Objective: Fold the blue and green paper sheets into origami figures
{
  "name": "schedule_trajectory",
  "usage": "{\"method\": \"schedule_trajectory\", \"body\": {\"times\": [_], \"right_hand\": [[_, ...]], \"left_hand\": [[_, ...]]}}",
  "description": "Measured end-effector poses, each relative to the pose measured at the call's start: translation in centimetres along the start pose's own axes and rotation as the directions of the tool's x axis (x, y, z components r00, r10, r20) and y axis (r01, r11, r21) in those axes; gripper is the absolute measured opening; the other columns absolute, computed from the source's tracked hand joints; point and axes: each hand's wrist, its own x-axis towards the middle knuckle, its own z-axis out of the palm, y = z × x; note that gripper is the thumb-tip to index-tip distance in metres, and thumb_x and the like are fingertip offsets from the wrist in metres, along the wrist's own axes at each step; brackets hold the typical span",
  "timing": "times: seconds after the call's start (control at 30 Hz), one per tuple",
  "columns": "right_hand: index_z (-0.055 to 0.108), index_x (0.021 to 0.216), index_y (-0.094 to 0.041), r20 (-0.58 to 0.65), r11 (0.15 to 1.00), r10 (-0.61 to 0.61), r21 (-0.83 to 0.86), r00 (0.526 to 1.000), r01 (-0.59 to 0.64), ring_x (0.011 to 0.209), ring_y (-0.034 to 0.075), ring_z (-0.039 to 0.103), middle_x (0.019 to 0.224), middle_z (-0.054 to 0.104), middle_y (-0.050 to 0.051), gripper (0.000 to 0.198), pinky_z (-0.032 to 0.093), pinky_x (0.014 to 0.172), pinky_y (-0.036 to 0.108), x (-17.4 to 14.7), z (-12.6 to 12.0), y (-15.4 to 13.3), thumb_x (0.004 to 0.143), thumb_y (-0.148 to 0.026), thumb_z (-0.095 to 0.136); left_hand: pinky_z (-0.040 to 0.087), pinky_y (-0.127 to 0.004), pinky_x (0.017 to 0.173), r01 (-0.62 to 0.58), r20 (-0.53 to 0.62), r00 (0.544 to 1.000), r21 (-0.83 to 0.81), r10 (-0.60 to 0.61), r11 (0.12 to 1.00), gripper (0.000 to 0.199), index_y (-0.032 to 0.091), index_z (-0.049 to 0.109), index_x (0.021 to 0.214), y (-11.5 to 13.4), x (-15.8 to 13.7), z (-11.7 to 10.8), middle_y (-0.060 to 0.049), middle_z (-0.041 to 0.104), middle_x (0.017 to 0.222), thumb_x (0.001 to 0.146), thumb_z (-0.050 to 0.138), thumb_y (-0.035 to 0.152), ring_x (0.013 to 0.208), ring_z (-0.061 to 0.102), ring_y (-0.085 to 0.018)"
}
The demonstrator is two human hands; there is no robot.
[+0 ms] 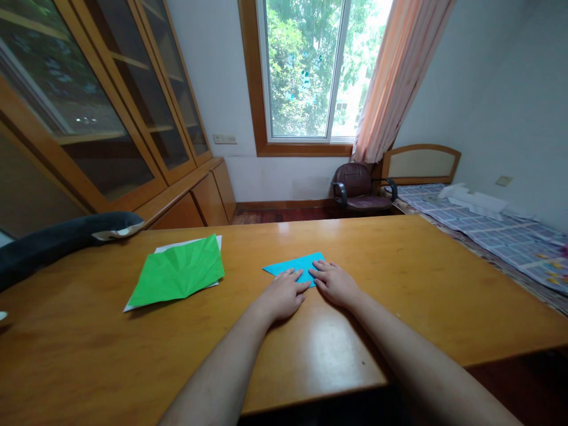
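A blue sheet of paper, folded to a triangular shape, lies flat on the wooden table. One pointed corner reaches to the left and another edge ends under my right hand. My left hand rests on the near left part of the paper, fingers laid out over it. On the right side of the paper lies my right hand, its fingers stretched and spread. Both hands press down from above without gripping. The paper's near edge is partly hidden beneath them.
Left on the table, a creased green sheet lies over white paper. A dark padded object juts over the table's left edge. Beyond stand a glass-fronted cabinet, a maroon armchair and a bed at right.
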Motion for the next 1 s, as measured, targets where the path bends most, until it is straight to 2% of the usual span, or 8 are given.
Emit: {"method": "schedule_trajectory", "body": {"times": [0.77, 0.9, 1.0], "right_hand": [[0.053, 0.132, -0.032, 0.016, 0.998, -0.055, 0.012, 0.998, 0.055, 0.137, 0.025, 0.033, 0.147, 0.041, 0.005, 0.041, 0.023, 0.11, 0.053, 0.0, -0.2, 0.1, 0.093, -0.032, 0.041], [0.055, 0.129, -0.031, -0.059, 1.0, 0.002, -0.007, 0.998, -0.002, 0.138, 0.027, 0.03, 0.147, 0.041, 0.006, 0.04, 0.021, 0.109, 0.055, 0.0, 0.0, 0.1, 0.09, -0.032, 0.048], [0.06, 0.122, -0.026, -0.184, 0.996, 0.063, -0.047, 0.981, -0.073, 0.132, 0.028, 0.037, 0.144, 0.046, 0.007, 0.039, 0.024, 0.107, 0.05, 0.0, -0.1, -0.1, 0.084, -0.032, 0.057]], "left_hand": [[0.027, -0.05, 0.109, -0.017, -0.032, 0.999, 0.021, 0.017, 1.0, 0.041, 0.033, 0.055, 0.129, -0.1, 0.0, 0.1, -0.005, 0.042, 0.146, 0.09, 0.043, 0.04, 0.133, 0.036, -0.032], [0.035, -0.049, 0.102, -0.02, -0.068, 0.997, 0.079, 0.025, 0.997, 0.038, 0.032, 0.059, 0.124, 0.5, -0.2, -0.1, -0.007, 0.048, 0.139, 0.09, 0.043, 0.039, 0.124, 0.043, -0.032], [0.04, -0.048, 0.095, -0.003, -0.101, 0.995, 0.127, 0.016, 0.992, 0.034, 0.029, 0.065, 0.114, 1.3, -0.2, -0.2, -0.01, 0.056, 0.124, 0.088, 0.047, 0.042, 0.112, 0.049, -0.032]]}}
